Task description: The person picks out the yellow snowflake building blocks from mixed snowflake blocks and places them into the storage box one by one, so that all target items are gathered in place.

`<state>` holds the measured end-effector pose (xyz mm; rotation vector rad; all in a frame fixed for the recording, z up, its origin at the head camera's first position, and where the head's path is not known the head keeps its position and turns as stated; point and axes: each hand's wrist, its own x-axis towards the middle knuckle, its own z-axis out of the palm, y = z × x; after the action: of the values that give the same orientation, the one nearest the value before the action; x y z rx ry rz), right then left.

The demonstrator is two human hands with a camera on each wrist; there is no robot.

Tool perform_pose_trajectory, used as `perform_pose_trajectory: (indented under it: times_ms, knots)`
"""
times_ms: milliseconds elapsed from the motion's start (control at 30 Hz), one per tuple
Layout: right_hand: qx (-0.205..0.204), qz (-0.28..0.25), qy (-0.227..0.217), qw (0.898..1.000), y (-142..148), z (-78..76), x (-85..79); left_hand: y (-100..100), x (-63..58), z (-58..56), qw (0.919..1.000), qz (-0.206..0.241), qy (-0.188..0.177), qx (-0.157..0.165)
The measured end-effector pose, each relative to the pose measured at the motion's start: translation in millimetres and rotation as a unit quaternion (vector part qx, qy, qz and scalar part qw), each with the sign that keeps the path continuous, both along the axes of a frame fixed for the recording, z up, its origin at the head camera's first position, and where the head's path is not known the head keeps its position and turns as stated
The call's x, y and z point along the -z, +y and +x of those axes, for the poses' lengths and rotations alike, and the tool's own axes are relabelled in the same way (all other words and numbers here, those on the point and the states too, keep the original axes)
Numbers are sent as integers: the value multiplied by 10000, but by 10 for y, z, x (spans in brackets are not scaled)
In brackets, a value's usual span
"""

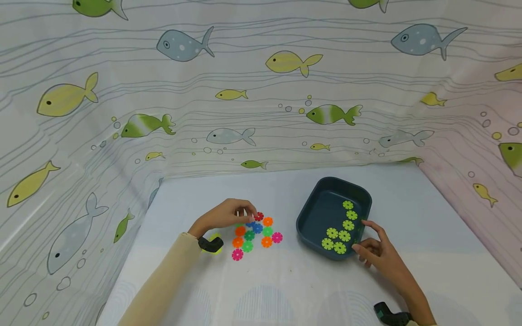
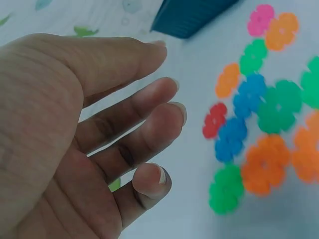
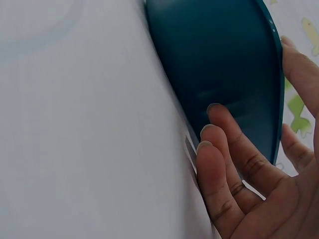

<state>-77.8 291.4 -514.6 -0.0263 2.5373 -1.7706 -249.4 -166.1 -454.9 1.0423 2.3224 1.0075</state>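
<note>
In the head view my left hand (image 1: 230, 213) hovers over the near-left group of flower-shaped plastic discs, its fingers loosely bent. The left wrist view shows no disc between thumb and fingers; a red disc (image 2: 215, 120) and a blue disc (image 2: 231, 139) lie just beyond the fingertips. My right hand (image 1: 377, 251) holds the right side of a dark teal tray (image 1: 316, 213). Its thumb and index finger sit at the rim, while the other fingers (image 3: 239, 142) bear on the outer wall. Inside the tray lie several yellow-green discs (image 1: 332, 233).
Loose orange (image 1: 267, 242), pink (image 1: 237, 254) and green discs (image 1: 247, 246) lie left of the tray. Yellow discs (image 1: 216, 237) are partly hidden under my left wrist. A fish-print curtain (image 1: 261, 108) stands behind and beside the white table (image 1: 277, 271).
</note>
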Motion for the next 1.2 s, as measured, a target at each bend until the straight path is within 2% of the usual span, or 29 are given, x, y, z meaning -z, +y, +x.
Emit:
perform_pose_trajectory:
  times_ms: [267, 633, 967, 1200]
  knots:
    - [-12, -62, -22, 10000, 7, -12, 35, -426, 139, 161, 9991, -143, -126, -388]
    - [4, -31, -32, 10000, 6, -17, 48, -825, 290, 295, 9954, -385, 97, -874]
    - [-13, 130, 19, 9999, -15, -11, 34, -1020, 366, 394, 9904, -588, 200, -1233]
    - [18, 161, -11, 9999, -19, -13, 26, -1055, 366, 397, 9877, -668, 326, -1378]
